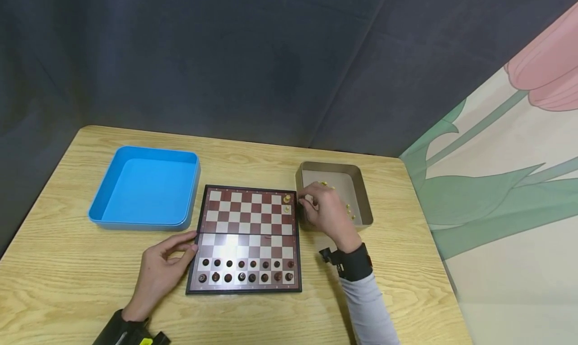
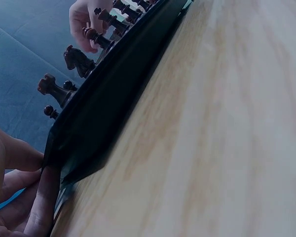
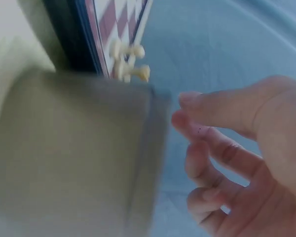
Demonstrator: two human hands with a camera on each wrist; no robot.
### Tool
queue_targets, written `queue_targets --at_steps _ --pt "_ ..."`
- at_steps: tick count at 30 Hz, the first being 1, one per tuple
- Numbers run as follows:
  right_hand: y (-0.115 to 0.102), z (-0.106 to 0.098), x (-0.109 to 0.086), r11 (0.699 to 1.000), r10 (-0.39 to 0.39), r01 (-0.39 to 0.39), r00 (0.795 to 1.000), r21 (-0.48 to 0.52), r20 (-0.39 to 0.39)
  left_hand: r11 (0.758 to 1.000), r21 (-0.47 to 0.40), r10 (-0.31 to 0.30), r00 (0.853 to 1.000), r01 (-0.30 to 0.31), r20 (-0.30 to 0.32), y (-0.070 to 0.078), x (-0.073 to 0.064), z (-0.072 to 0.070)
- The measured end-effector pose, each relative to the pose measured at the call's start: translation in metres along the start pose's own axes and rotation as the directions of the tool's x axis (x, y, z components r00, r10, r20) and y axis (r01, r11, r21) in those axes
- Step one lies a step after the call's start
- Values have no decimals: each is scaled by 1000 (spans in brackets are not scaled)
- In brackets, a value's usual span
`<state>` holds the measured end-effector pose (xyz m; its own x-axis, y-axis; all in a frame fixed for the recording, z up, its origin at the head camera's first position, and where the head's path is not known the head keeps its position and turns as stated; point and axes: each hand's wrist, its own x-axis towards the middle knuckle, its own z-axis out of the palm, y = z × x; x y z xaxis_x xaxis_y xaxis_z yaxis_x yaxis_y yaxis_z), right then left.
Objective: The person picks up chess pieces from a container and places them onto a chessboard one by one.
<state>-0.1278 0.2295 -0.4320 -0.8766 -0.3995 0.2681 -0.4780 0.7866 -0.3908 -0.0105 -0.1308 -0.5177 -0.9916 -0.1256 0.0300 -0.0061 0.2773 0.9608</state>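
Left hand (image 1: 161, 266), fingers loose, touches the red-and-white chequered folding board (image 1: 246, 240) at left; right hand (image 1: 328, 210), thumb and forefinger together, hovers by the beige rectangular tin's (image 1: 346, 181) left rim, any hold unclear.

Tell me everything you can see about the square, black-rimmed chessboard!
The square, black-rimmed chessboard has red-brown and whitish squares and a seam across its middle. It looks like shiny plastic, with glare on the near half. It lies open and flat on the pale wooden table. Two rows of dark brown chess pieces stand along its near edge, and two yellowish chess pieces near its far right corner. The left hand touches its left edge by the seam.
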Motion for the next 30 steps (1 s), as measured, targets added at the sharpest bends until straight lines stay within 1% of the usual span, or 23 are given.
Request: queue_targets --at_steps 3,4,7,9,11,14,20,30 --pt "8 -8 -1 1000 -11 12 998 12 -57 1000 -2 7 1000 -7 1 0 0 0" --pt "10 -11 -1 1000 -8 8 997 2 -75 1000 -2 8 1000 -8 1 0 0 0" --pt "17 -18 -3 999 15 -19 993 -31 -120 1000 -2 9 1000 -9 1 0 0 0" --pt "21 -22 -5 998 40 -47 990 -51 -134 1000 -1 6 1000 -6 0 0 0 0" --pt "25 -26 -6 996 61 -70 988 -64 -142 1000 -5 1 1000 -1 2 0 0 0" --pt "30 -28 -6 994 71 -83 986 -68 -153 1000 -7 -2 1000 2 3 0 0 0" --pt "38 -29 -7 994 83 -93 982 -50 -168 1000 3 17 1000 -17 -5 0 0 0" --pt "47 -29 -9 989 126 -135 982 -62 -141 1000 -9 24 1000 -24 -2 0 0 1"
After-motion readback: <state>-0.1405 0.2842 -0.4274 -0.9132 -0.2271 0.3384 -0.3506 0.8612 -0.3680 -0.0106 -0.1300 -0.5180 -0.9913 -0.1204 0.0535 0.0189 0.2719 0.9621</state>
